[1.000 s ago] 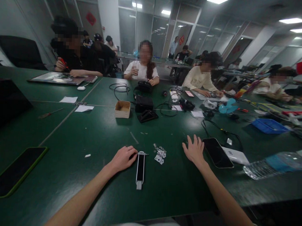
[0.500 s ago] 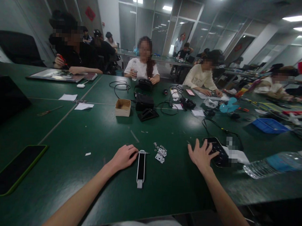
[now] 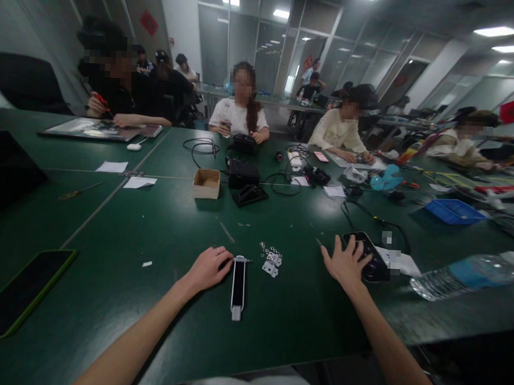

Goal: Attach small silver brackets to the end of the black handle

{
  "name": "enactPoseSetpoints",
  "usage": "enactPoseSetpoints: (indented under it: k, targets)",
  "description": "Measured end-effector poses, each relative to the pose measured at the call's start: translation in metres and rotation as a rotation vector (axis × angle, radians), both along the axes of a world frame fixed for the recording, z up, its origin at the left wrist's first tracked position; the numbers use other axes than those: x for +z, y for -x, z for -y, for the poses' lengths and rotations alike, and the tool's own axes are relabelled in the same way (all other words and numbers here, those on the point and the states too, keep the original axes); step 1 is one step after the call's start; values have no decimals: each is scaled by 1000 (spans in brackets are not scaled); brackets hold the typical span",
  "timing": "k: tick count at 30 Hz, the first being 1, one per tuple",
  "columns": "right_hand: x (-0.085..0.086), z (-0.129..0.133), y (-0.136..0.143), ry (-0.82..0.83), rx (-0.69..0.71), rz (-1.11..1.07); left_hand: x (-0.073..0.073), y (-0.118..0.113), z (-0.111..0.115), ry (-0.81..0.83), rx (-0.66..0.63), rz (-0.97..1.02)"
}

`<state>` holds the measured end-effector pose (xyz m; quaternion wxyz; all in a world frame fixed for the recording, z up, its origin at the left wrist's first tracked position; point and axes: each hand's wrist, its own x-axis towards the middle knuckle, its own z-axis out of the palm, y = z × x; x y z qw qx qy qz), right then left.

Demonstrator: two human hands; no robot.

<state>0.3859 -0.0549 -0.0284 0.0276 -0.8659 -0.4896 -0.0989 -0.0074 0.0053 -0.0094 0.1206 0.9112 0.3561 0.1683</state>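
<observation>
The left hand (image 3: 211, 266) is lying beside the far end of a black-and-white device (image 3: 238, 286) on the worktop (image 3: 294, 324), its grip indiscernible; the right hand (image 3: 346, 262), open, is overlapping a phone (image 3: 376, 270). Metal plates (image 3: 270, 268) are lying between.

A water bottle (image 3: 464, 276) lies near a blue tray (image 3: 454, 218).

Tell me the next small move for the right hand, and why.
Probably tap the phone with the right hand: it is already spread partly over the screen, while the left hand is at the far end of the slim black-and-white device. Whether the right hand already touches the screen, I can't tell.
</observation>
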Motion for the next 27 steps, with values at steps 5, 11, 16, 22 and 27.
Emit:
enactPoseSetpoints:
  k: [5, 11, 16, 22, 27]
  targets:
    - [3, -5, -3, 35, 15, -41, 0, 0, 0, 2, 0, 2]
    - [1, 8, 5, 39, -36, -39, -2, 1, 0, 9, -5, 18]
    - [1, 13, 7, 39, -50, -48, 0, 0, 0, 15, -2, 11]
    - [9, -3, -8, 31, 13, 35, 0, 1, 0, 16, -1, 8]
    - [9, -10, -16, 15, 23, 52, -1, 1, 0, 4, -1, 11]
